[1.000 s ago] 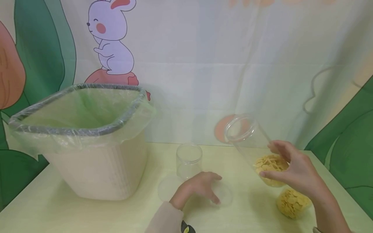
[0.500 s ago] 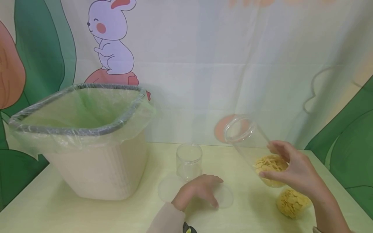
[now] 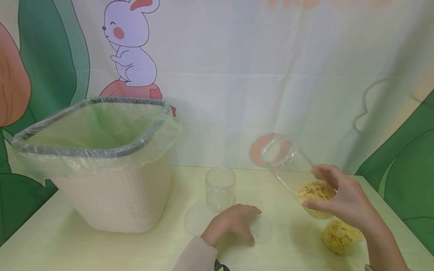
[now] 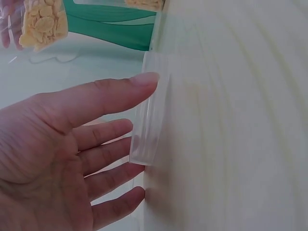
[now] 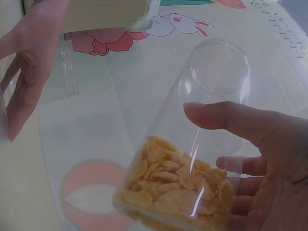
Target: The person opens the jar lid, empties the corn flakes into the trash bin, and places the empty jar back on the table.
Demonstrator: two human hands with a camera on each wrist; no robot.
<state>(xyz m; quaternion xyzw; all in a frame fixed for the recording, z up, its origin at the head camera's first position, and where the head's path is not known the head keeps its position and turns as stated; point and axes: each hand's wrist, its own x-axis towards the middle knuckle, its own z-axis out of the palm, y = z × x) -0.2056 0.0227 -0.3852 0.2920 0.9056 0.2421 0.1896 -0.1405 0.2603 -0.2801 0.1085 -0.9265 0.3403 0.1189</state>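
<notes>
My right hand (image 3: 346, 199) grips a clear jar (image 5: 211, 139), tilted with its open mouth up and to the left. Yellow corn flakes (image 5: 168, 180) fill its lower part. Low over the table, my left hand (image 3: 234, 222) spans a round translucent lid (image 4: 151, 110), thumb tip on the near rim and fingers at the far side. In the head view, much of that lid is hidden under the hand. A second translucent lid (image 3: 194, 220) lies flat just left of my left hand. Behind the hand stands an empty clear jar (image 3: 220, 184).
A pale bin (image 3: 118, 199) with a green bag liner stands on the left of the table (image 3: 142, 252). Below the right hand is another clear container of yellow flakes (image 3: 340, 237). A printed curtain (image 3: 220, 94) hangs behind the table.
My left hand and the lid at its fingers have slid slightly to the right and toward me. The right hand holds the tilted jar in nearly the same place.
</notes>
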